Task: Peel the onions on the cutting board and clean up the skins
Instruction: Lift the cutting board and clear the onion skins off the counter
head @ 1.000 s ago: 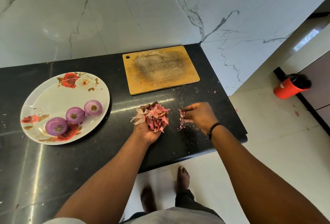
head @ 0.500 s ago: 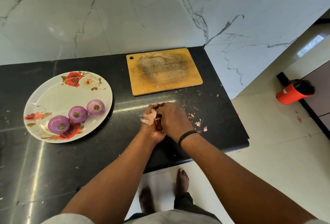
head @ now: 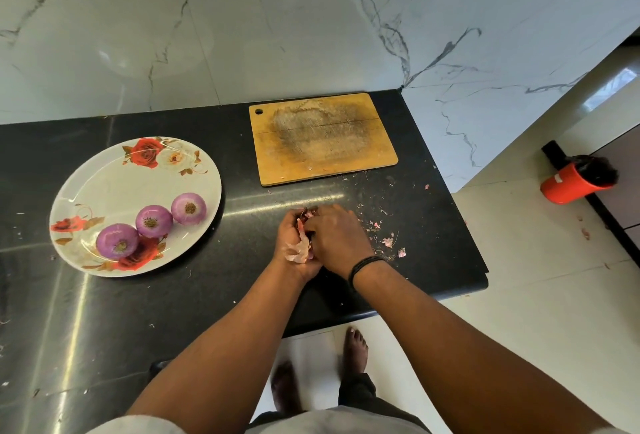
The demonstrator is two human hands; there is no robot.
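Skins: a bunch of onion skins (head: pixel 300 243) sits pressed between your two hands, above the black counter (head: pixel 173 312) just in front of the cutting board (head: pixel 323 137).
Left hand: your left hand (head: pixel 289 243) cups the bunch from below, fingers curled round it.
Right hand: your right hand (head: pixel 337 238) lies over the top, fingers bent down onto the skins.
Loose scraps: a few pink scraps (head: pixel 388 242) lie right of your hands, near the counter's right edge.
Onions: three peeled onions (head: pixel 154 221) rest on the floral plate (head: pixel 114 177), well left.
Open room: bare counter between plate and hands.
Beyond the edge: an orange bin (head: pixel 571 184) on the floor, right.
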